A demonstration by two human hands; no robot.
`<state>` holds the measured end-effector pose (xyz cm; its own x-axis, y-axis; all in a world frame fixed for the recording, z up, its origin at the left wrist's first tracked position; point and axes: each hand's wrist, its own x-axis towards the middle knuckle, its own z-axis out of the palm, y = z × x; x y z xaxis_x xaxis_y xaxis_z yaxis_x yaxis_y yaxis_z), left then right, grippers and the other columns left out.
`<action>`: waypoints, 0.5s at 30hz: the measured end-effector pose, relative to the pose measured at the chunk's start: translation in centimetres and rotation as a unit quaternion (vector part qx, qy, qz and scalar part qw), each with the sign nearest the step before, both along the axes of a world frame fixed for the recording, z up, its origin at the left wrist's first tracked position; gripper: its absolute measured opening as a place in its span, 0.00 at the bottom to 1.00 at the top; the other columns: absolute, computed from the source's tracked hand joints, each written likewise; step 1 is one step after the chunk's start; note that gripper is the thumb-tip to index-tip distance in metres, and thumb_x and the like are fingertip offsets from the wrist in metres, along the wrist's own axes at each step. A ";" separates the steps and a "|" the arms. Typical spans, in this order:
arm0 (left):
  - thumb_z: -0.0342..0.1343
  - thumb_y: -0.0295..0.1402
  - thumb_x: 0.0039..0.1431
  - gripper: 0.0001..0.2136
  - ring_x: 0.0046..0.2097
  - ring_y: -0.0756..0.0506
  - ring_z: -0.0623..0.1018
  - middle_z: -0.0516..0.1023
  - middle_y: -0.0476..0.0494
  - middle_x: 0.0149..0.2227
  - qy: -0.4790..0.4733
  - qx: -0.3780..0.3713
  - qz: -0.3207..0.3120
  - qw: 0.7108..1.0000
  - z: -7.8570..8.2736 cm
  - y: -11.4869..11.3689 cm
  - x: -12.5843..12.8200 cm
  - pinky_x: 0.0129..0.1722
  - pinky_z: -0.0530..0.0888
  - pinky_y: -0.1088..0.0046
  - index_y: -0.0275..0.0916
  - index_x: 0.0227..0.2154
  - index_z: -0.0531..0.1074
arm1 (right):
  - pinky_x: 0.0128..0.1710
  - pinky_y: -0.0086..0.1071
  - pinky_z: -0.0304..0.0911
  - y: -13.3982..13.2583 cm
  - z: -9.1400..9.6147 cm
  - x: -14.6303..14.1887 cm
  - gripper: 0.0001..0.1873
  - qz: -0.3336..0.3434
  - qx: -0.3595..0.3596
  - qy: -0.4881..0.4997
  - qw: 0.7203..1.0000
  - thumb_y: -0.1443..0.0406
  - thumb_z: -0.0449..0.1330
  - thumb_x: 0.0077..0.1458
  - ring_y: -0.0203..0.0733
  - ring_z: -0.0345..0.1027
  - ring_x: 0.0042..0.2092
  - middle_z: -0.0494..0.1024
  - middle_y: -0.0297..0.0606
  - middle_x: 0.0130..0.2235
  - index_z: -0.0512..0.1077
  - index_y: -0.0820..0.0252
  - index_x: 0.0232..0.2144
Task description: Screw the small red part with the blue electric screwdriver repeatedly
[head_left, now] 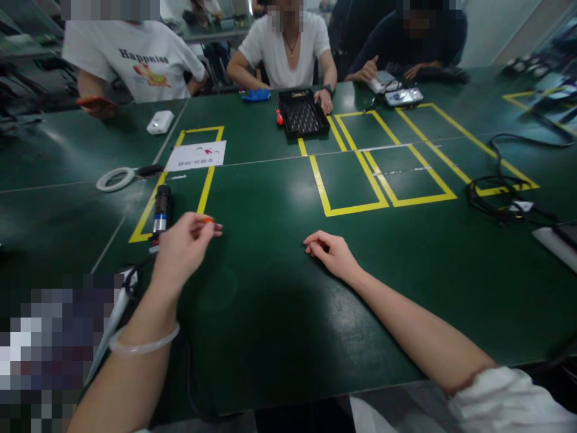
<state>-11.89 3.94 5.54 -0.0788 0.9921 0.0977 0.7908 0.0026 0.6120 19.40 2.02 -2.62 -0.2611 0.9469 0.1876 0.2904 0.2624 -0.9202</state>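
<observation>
My left hand (184, 246) is raised over the table and pinches a small orange-red piece (208, 221) between thumb and fingers. Its exact kind is too small to tell. A black cylinder with a blue and silver band (161, 210) stands just behind that hand. Farther off lies a white paper sheet (180, 157) with printed marks and a few small dark and red bits on it. My right hand (331, 251) rests on the green table (270, 313), fingers curled in and thumb against them. Nothing shows in its grasp.
Yellow tape rectangles (356, 210) mark the tabletop. Across it, a person's hand touches a black tray (303, 117); a red-handled item (279, 117) lies beside it. A white ring (116, 179) is at left, a white box (160, 122) behind it. Coiled black cable (489, 198) lies right.
</observation>
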 end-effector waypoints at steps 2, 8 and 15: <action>0.49 0.42 0.63 0.18 0.40 0.46 0.78 0.77 0.40 0.40 -0.127 -0.050 -0.123 0.983 -0.3 -0.3 3.7 0.45 0.74 0.66 0.34 0.46 0.69 | 0.32 0.27 0.64 0.0 -0.1 0.1 0.08 0.004 -0.002 0.006 1.000 0.68 0.54 0.59 0.34 0.71 0.29 0.78 0.34 0.29 0.74 0.60 0.36; 0.47 0.40 0.65 0.21 0.35 0.49 0.73 0.72 0.45 0.34 -0.245 -0.153 -0.265 0.920 -2.6 -1.5 10.1 0.40 0.72 0.70 0.35 0.57 0.67 | 0.32 0.28 0.66 -0.3 -0.3 0.0 0.14 0.100 -0.048 0.077 0.991 0.65 0.58 0.58 0.33 0.70 0.29 0.77 0.34 0.32 0.69 0.59 0.47; 0.48 0.40 0.66 0.26 0.35 0.49 0.72 0.70 0.49 0.31 -0.323 -0.209 -0.295 0.875 -5.1 -2.6 10.3 0.40 0.71 0.70 0.37 0.64 0.56 | 0.36 0.31 0.69 -0.9 -0.2 -0.9 0.11 0.174 -0.099 0.118 0.973 0.61 0.60 0.59 0.35 0.72 0.34 0.79 0.37 0.36 0.69 0.59 0.43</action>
<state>-1.54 1.37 0.49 0.5533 0.8176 -0.1595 0.2199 0.0414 0.9746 18.50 1.13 -2.79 -0.5437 0.8329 0.1035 -0.0101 0.1168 -0.9931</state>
